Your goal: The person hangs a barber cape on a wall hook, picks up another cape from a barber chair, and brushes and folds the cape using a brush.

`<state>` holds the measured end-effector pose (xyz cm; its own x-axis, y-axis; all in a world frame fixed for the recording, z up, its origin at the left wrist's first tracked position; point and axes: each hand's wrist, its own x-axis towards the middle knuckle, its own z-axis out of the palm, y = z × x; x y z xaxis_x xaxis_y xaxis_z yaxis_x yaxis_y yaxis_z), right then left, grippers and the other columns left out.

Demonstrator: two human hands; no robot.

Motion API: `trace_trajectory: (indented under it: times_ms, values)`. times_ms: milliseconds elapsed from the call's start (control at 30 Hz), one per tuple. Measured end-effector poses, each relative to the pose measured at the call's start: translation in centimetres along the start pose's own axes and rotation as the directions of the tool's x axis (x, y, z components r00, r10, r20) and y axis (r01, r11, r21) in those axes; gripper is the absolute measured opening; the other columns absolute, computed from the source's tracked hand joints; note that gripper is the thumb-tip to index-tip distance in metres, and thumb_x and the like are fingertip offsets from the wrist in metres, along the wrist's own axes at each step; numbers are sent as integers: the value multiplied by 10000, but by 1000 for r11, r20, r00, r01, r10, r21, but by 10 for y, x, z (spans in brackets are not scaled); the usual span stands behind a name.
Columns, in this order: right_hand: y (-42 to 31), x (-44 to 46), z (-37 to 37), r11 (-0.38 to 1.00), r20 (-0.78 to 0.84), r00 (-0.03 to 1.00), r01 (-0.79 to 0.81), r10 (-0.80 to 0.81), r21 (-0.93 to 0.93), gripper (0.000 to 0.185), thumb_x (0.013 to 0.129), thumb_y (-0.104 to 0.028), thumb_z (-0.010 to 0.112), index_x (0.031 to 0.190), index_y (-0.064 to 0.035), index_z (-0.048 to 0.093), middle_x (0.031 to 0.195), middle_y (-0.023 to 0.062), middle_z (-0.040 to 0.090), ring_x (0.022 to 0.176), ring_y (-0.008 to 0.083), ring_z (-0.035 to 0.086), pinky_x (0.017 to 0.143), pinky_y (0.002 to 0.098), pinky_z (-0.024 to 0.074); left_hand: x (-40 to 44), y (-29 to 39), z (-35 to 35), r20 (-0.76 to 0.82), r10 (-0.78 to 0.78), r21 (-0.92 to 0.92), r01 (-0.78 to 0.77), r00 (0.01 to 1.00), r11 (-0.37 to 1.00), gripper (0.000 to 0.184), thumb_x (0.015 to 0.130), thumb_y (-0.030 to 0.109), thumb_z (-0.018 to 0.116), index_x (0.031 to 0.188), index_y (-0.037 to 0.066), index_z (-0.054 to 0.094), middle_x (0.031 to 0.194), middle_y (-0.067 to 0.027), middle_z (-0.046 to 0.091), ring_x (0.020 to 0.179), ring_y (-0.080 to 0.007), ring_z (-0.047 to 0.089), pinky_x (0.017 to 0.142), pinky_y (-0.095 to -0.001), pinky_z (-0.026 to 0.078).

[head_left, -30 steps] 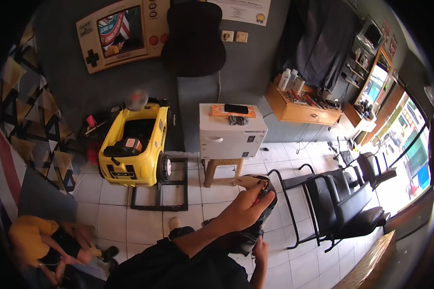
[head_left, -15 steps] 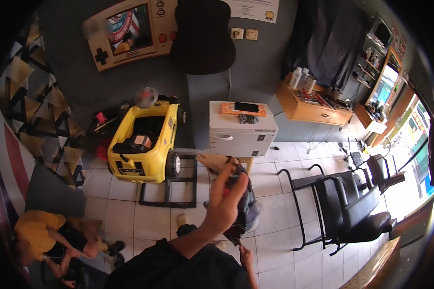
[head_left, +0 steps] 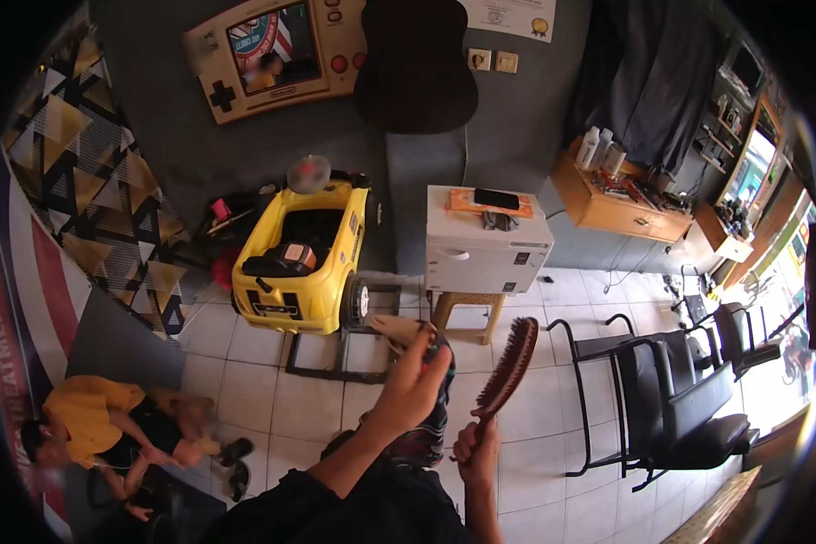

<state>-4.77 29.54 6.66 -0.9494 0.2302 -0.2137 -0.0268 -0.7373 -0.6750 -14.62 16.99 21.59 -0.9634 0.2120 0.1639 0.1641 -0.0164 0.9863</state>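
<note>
My left hand point(head_left: 412, 385) is closed around a dark patterned cloth-like item with a beige end. The beige end point(head_left: 393, 327) sticks out beyond my fingers, while darker patterned material point(head_left: 424, 437) with red and teal bits hangs below the hand. Exactly what kind of thing it is I cannot make out. To the right, my right hand point(head_left: 477, 451) grips the handle of a brown bristle brush point(head_left: 510, 364), held upright with its bristles facing left. A gap separates the brush from the cloth-like item.
A yellow toy car point(head_left: 304, 258) stands ahead by a dark metal frame point(head_left: 335, 374). A small white cabinet point(head_left: 485, 254) rests on a wooden stool point(head_left: 467, 313), with a phone point(head_left: 497, 198) on top. Black chairs point(head_left: 630, 399) stand right. A seated person point(head_left: 100, 417) is at left.
The brush has come up into clear sight in my right hand, which was lower, beside the hanging material. My left hand has dropped slightly with the item. The view has shifted left.
</note>
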Motion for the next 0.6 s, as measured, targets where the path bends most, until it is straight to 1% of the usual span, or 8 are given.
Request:
trace_trajectory:
  times_ms: [100,167,233,300,367,433,500,600]
  values:
    - [16,-15,30,826,199,960,274,-199,-492,388,958,-400,371,733,-89,423,526,-24,389,400,61,347,354,207,265,-11,3,-9,169,15,242,-56,986,969,198,905,149,506,1037,4,486,719,-94,474,659,-90,456,605,-230,394]
    - [54,-16,15,843,201,975,187,-96,-504,382,966,-350,375,731,-59,457,540,-27,428,439,65,397,385,216,315,-15,7,-27,199,13,243,-62,980,968,202,909,147,506,1048,1,490,725,-43,484,632,-74,445,580,-225,390]
    - [89,-20,-7,462,187,975,221,-118,-859,273,935,-234,412,821,-48,576,588,79,557,530,225,558,488,343,434,-20,-2,-50,128,76,54,-84,989,995,201,914,143,504,1058,3,492,740,2,484,635,-51,434,573,-208,382]
    - [157,-24,-76,25,245,955,252,-165,-967,241,910,-184,412,890,-79,628,673,147,621,645,317,625,575,415,477,-25,2,-75,46,83,-140,-76,996,987,180,917,142,504,1039,9,496,733,37,463,635,-32,409,563,-193,357]
    - [185,-46,-127,-158,-71,979,-41,191,-987,333,897,-355,423,975,-108,632,865,217,623,799,420,600,695,517,463,-38,22,-103,-25,17,-339,-25,1000,940,143,918,143,508,991,21,501,706,61,422,633,-15,372,549,-177,315]
    - [225,-63,-210,-382,-53,925,103,377,-919,407,896,-396,389,968,-75,628,866,231,622,807,415,602,700,520,464,-50,35,-128,-72,73,-466,-99,995,879,96,928,128,492,969,45,518,716,92,394,623,11,318,532,-147,254]
    - [260,-74,-262,-464,-162,923,20,348,-886,409,886,-386,405,942,-45,625,850,254,616,867,400,601,712,509,469,-58,35,-152,25,109,-462,-85,994,883,98,927,130,494,956,41,522,716,94,387,622,15,304,526,-143,231]
    - [249,-88,-200,-172,-419,905,-402,73,-899,398,886,-346,412,888,0,611,791,265,611,851,416,596,712,506,463,-56,21,-164,112,106,-329,-64,988,942,154,927,146,492,977,7,534,732,79,408,640,6,330,543,-152,266]
